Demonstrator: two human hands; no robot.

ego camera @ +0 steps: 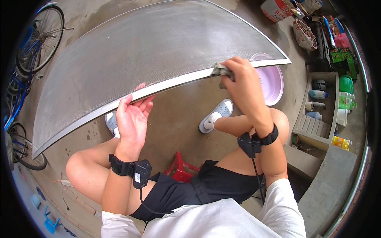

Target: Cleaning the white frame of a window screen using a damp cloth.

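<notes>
A large window screen (154, 41) with grey mesh and a white frame lies across the view before me. My left hand (134, 119) grips the near frame bar left of the middle, thumb on top and fingers beneath. Farther right, my right hand (242, 77) pinches a crumpled grey-green cloth (221, 73) against the same bar. Part of a pink plastic basin (275, 86) shows past the right end of the frame; its far rim is seen through the mesh.
Bicycles (41, 38) stand at the left. A concrete sink (315, 128) with bottles is on the right, with more bottles beside it. Behind the basin lie a sack (304, 34) and a bucket (275, 10). A red stool (181, 172) is beneath me.
</notes>
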